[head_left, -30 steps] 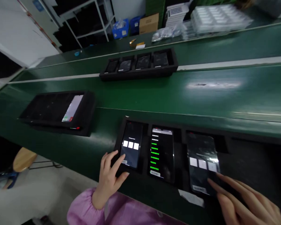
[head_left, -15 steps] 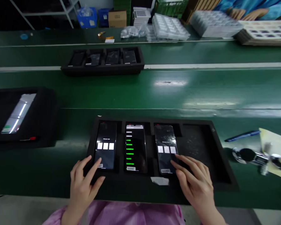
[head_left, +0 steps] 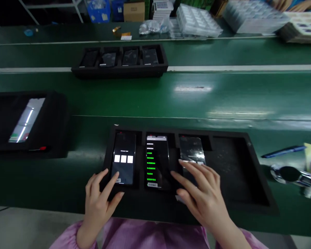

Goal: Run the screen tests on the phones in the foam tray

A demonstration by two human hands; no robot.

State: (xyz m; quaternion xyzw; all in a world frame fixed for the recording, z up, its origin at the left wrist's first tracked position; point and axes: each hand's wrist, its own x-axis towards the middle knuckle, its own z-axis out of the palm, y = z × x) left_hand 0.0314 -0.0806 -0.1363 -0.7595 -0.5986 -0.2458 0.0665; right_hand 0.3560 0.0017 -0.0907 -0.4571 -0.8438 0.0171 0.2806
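Three smartphones lie face up in a black foam tray (head_left: 257, 166); its rightmost compartment holds no phone. My left hand (head_left: 100, 197) is open, its index fingertip at the lower edge of the left phone (head_left: 123, 166), whose screen reads "Vibrator test" above three white squares. Green and white lines of text fill the screen of the middle phone (head_left: 157, 162). Over the lower part of the right phone (head_left: 191, 147) spreads my right hand (head_left: 203, 193), open, hiding much of that screen. Its index fingertip is close to the middle phone's right edge; whether it touches is unclear.
Another black tray (head_left: 54, 121) with one lit phone (head_left: 27, 121) stands at left. Farther back sits a tray (head_left: 119, 72) of dark phones. A blue pen (head_left: 283, 151) and a metal-and-black object (head_left: 290, 174) lie at right. Clear plastic trays (head_left: 197, 20) are stacked beyond.
My right hand has shifted left from the right phone's lower right side, across it toward the middle phone. My left hand stays by the left phone. The whole view has shifted slightly.
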